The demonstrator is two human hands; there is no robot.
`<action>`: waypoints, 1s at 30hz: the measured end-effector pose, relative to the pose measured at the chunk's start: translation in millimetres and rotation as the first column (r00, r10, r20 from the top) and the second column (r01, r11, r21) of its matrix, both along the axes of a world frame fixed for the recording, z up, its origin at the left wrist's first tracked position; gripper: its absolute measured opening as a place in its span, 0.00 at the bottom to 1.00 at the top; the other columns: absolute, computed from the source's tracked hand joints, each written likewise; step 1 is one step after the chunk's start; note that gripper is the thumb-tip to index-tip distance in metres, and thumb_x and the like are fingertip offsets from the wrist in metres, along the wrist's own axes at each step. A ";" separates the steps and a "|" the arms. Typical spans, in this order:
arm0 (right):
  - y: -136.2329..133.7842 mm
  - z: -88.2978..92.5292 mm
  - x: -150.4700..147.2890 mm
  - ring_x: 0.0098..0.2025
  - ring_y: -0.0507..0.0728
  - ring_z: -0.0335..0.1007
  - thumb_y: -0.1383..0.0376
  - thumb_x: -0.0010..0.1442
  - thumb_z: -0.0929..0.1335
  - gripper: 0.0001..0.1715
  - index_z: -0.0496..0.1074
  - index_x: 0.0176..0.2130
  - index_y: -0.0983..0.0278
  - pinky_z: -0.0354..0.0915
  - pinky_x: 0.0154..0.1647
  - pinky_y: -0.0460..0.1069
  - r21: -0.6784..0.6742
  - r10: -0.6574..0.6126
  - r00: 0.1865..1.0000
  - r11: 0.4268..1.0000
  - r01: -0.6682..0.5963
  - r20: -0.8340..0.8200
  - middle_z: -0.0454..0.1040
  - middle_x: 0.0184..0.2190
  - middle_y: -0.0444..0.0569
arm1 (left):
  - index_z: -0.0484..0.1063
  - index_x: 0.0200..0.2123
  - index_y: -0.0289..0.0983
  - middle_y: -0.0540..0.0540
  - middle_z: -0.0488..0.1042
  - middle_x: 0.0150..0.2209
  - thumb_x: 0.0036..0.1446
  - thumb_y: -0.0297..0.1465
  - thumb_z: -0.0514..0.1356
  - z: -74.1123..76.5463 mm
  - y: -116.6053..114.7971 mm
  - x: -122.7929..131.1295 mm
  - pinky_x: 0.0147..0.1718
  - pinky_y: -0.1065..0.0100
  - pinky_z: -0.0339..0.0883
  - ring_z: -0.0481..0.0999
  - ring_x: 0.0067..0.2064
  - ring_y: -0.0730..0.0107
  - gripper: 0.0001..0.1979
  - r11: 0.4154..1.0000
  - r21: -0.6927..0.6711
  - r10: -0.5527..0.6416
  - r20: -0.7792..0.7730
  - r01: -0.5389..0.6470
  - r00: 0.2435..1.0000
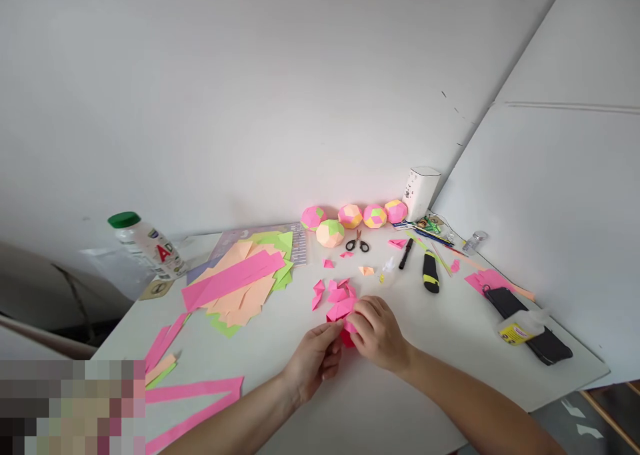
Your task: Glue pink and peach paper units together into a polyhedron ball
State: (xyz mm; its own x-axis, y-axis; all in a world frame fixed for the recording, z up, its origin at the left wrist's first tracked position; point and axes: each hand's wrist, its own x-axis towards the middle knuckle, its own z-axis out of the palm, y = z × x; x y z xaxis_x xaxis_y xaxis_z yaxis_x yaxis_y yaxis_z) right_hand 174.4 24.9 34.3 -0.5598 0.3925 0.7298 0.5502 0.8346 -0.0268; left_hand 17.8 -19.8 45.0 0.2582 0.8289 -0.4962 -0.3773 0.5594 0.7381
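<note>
Both hands meet at the middle of the table over a partly joined model of folded pink paper (341, 308). My left hand (315, 355) pinches its lower left side between thumb and finger. From the right, my right hand (377, 328) closes its fingers on the same pink paper, which they partly cover. Loose folded pink pieces (318, 295) lie just left of the model. Beyond it are more small pink pieces (329, 263) and a peach folded piece (367, 270).
Finished paper balls (330, 233) line the wall, near scissors (357, 243). Paper strips (245, 281) are heaped at left, beside a green-capped bottle (150, 245). On the right lie a box cutter (431, 272), black marker (406, 254), glue bottle (520, 328) and black case (530, 325).
</note>
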 end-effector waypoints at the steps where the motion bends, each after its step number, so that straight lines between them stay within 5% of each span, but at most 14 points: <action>1: -0.3 1.2 0.0 0.35 0.58 0.62 0.79 0.50 0.62 0.13 0.66 0.32 0.63 0.65 0.35 0.54 -0.032 0.016 1.000 0.999 -0.017 -0.014 0.66 0.30 0.49 | 0.56 0.19 0.37 0.58 0.54 0.15 0.44 0.45 0.65 -1.1 0.7 -0.2 0.14 0.75 0.38 0.46 0.16 0.84 0.23 1.000 -0.006 0.025 0.008 -0.025 1.000; 8: -1.6 12.3 3.7 0.48 0.63 0.62 0.78 0.46 0.63 0.33 0.61 0.52 0.63 0.65 0.48 0.60 -0.339 0.114 0.993 0.934 -0.116 -0.027 0.63 0.45 0.57 | 0.57 0.19 0.37 0.58 0.58 0.15 0.45 0.41 0.64 0.0 3.8 -0.5 0.14 0.74 0.39 0.48 0.14 0.84 0.20 0.995 0.002 0.102 0.018 -0.102 0.995; 14: -1.1 23.7 15.1 0.63 0.65 0.47 0.80 0.41 0.60 0.47 0.52 0.60 0.61 0.59 0.58 0.61 -0.609 0.223 0.972 0.761 -0.224 -0.078 0.52 0.58 0.57 | 0.58 0.18 0.37 0.57 0.58 0.16 0.47 0.41 0.62 2.7 4.0 -3.1 0.15 0.73 0.43 0.51 0.15 0.83 0.19 0.988 0.108 0.112 -0.049 -0.106 0.993; 17: 1.1 29.0 17.0 0.58 0.63 0.55 0.79 0.44 0.60 0.43 0.56 0.58 0.59 0.64 0.53 0.59 -0.669 0.174 0.966 0.697 -0.260 -0.193 0.54 0.57 0.55 | 0.61 0.19 0.36 0.57 0.57 0.15 0.50 0.42 0.60 1.7 4.9 -4.8 0.17 0.73 0.44 0.52 0.16 0.81 0.18 0.973 0.213 0.119 -0.139 -0.088 0.983; 23: 9.9 27.2 15.0 0.48 0.59 0.66 0.71 0.60 0.61 0.19 0.70 0.47 0.57 0.69 0.39 0.52 -0.737 0.128 0.963 0.621 -0.266 -0.239 0.64 0.51 0.53 | 0.68 0.25 0.35 0.55 0.58 0.18 0.55 0.41 0.55 -0.2 4.7 -7.8 0.21 0.72 0.50 0.54 0.21 0.78 0.15 0.910 0.415 0.135 -0.332 0.016 0.934; 27: 11.5 24.2 13.9 0.44 0.57 0.69 0.67 0.63 0.61 0.14 0.72 0.45 0.58 0.69 0.36 0.50 -0.772 0.066 0.972 0.597 -0.219 -0.225 0.68 0.48 0.53 | 0.67 0.22 0.35 0.50 0.62 0.25 0.57 0.37 0.55 -2.0 2.3 -8.7 0.27 0.71 0.56 0.61 0.28 0.74 0.15 0.789 0.607 0.248 -0.457 0.097 0.854; 30: 10.3 26.1 12.2 0.38 0.55 0.69 0.66 0.62 0.62 0.12 0.72 0.44 0.59 0.68 0.35 0.50 -0.772 0.048 0.971 0.599 -0.215 -0.233 0.69 0.46 0.52 | 0.68 0.23 0.35 0.51 0.62 0.23 0.58 0.37 0.53 -3.5 2.1 -8.8 0.24 0.72 0.57 0.61 0.25 0.75 0.16 0.777 0.611 0.209 -0.476 0.151 0.854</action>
State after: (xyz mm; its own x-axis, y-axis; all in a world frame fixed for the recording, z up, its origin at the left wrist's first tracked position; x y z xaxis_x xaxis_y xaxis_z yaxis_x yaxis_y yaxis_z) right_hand 186.6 35.2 60.4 -0.5536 0.7913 0.2593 0.3526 0.5049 -0.7879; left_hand 9.0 -17.7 41.5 0.0984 0.9927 0.0702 0.1294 -0.0827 0.9881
